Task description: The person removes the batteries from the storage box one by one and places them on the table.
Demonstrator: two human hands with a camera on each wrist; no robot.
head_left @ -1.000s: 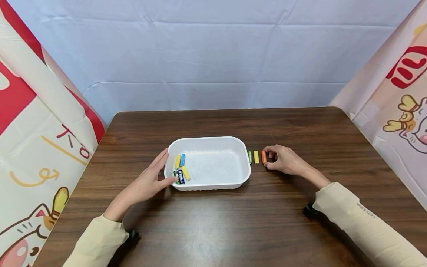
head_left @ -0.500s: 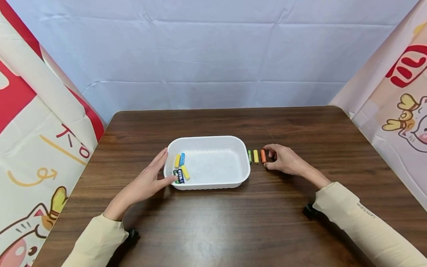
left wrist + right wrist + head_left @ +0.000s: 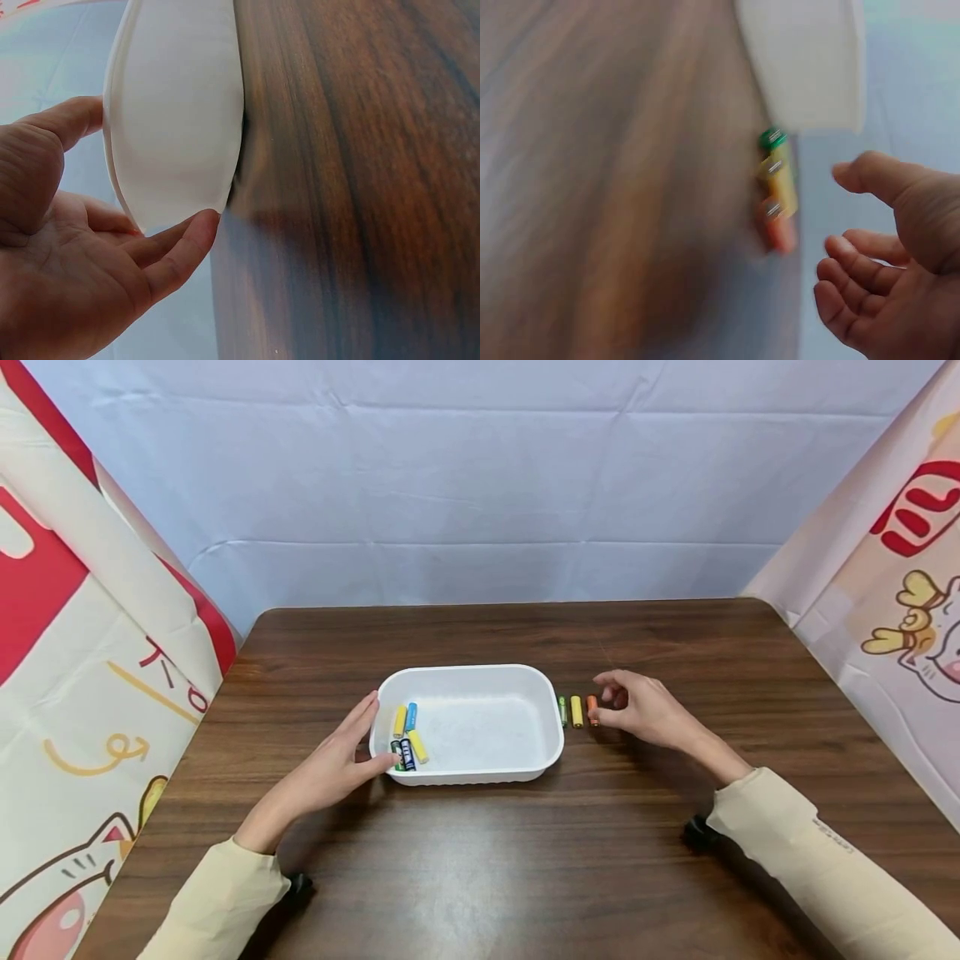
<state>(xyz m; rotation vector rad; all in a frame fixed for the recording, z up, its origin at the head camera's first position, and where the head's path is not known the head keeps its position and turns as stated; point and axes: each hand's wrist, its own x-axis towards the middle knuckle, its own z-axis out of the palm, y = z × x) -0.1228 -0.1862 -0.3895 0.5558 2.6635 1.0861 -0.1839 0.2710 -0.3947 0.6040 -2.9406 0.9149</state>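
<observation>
In the head view, my left hand (image 3: pixel 330 768) holds the left end of a white plastic tray (image 3: pixel 480 776), thumb over the front rim and fingers along the end wall. The left wrist view shows the fingertips at the wall of the tray (image 3: pixel 180 97). Beside the tray's right end stand three batteries in a row: green (image 3: pixel 562 711), yellow (image 3: pixel 576 711) and orange (image 3: pixel 592 710). My right hand (image 3: pixel 645 710) is over the orange one, its thumb overlapping it in the head view. In the right wrist view, that hand (image 3: pixel 900 262) has a gap between thumb and loosely bent fingers, nothing held.
Several batteries lie at the left end of the tray, among them a blue one (image 3: pixel 411 717), a yellow one (image 3: pixel 417 747) and a dark blue one (image 3: pixel 407 755). The brown wooden table (image 3: pixel 465 868) carries everything. A pale cloth (image 3: pixel 480 485) hangs behind it.
My right hand has let go of the orange battery and risen slightly, its thumb and fingers parting. The left hand and the tray have stayed in place.
</observation>
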